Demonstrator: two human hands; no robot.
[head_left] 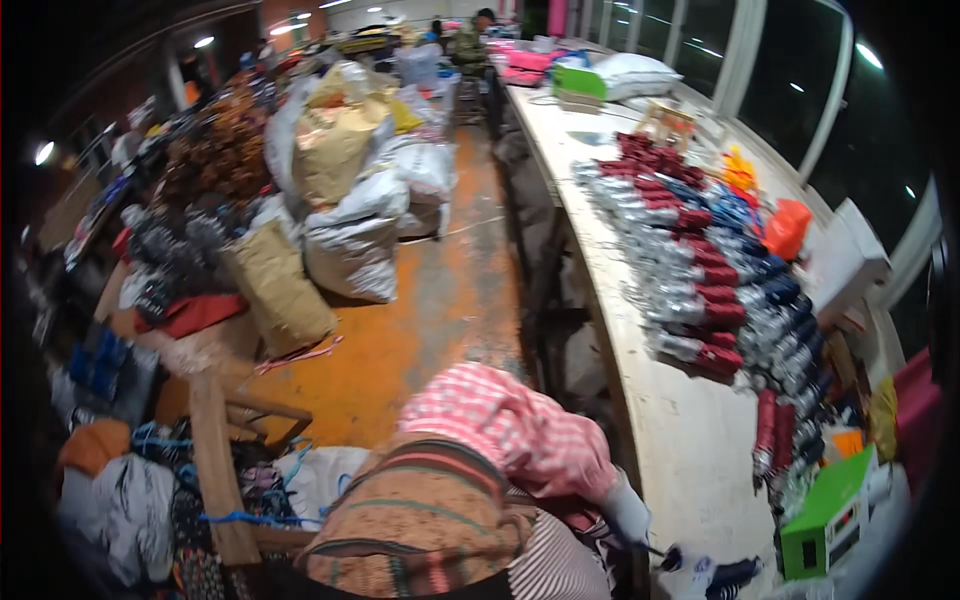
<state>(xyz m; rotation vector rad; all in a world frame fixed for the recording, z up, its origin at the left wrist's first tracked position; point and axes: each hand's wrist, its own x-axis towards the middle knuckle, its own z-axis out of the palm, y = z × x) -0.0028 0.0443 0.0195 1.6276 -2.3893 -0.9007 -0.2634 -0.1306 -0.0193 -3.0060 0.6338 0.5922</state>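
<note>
A pink and white checked sleeve [510,425] crosses the lower middle and bends down toward the table's near end. At its end shows a pale cuff or glove [628,512]; any fingers there are hidden. Which arm it is stays unclear, though it lies on the right side. Below the sleeve spreads brown striped cloth [425,520]. Nearest to the pale end, a few small dark blue and white pieces [710,575] lie on the long white table [680,450]. My left hand does not show.
Rows of dark red and navy bundles [715,300] in clear plastic cover the table's right side. By its near edge stands a green and white box [825,515]. Stuffed white sacks [350,240] and a wooden frame [215,460] stand left. A person [470,45] is far back.
</note>
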